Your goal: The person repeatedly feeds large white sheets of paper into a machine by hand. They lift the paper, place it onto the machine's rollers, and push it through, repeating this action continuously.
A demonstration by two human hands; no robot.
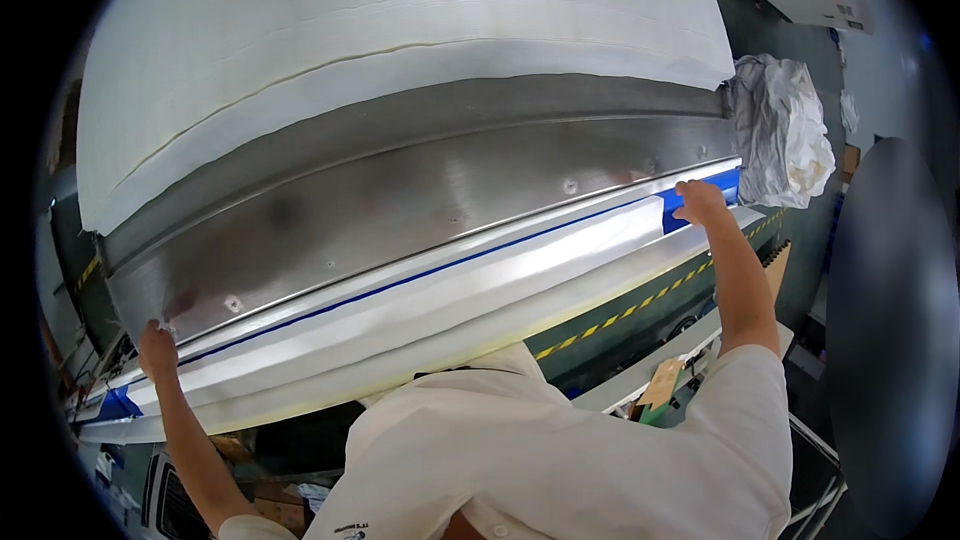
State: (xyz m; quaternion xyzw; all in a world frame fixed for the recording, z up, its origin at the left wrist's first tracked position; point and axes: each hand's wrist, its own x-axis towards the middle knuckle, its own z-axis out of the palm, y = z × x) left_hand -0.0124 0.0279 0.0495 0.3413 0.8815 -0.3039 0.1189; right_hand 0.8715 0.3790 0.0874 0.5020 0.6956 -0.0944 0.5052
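- Grey sheet-metal worktop (430, 190) spreads before us, thick white sheeting (430, 0) lying over its far part.
- Along its near edge we see a long, glossy white strip (480, 275) with blue ends.
- Our left hand (157, 352) is at the near left corner, fingers curled; we cannot tell whether it grips anything.
- Our right hand (705, 204) is at the strip's blue right end (730, 182), fingers bent; its grasp is unclear to us.
- Beside the right edge hangs a crumpled whitish bundle (785, 130).
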